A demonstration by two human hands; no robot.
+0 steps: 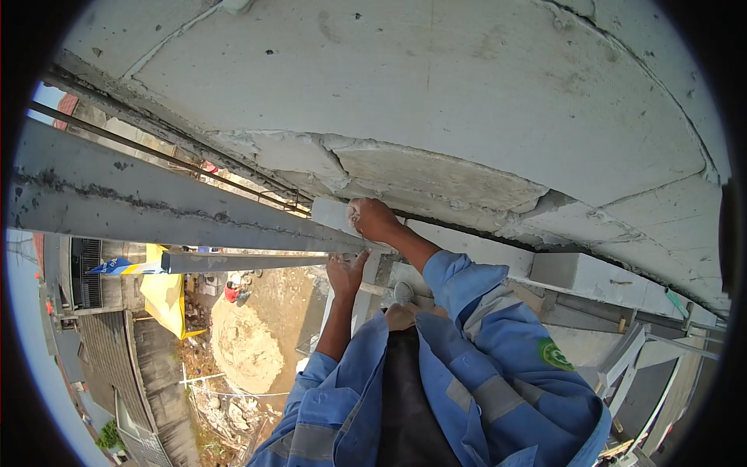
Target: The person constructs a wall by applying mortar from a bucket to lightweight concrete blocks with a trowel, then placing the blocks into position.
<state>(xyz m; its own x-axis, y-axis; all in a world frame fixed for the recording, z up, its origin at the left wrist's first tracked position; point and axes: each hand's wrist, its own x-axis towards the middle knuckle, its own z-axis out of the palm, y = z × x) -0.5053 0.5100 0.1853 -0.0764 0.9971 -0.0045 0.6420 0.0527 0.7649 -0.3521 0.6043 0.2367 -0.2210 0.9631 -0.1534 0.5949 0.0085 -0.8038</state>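
Note:
My right hand (375, 220) is closed in a fist against a pale block (331, 213) beside the wall. A thin light edge shows just below its fingers, but I cannot tell what the fist holds. Just below, my left hand (346, 272) rests at the near end of a long grey concrete column (171, 204), thumb and fingers apart. Above both hands, the rough grey wall (436, 175) has a patch of broken, uneven surface with cracks along it.
Pale blocks (580, 272) line the wall's foot on the right, with timber pieces beyond. Far below on the left are a sand heap (245, 346), a yellow tarp (165, 300) and a person in red (232, 292). A thin rod (156, 152) runs alongside the column.

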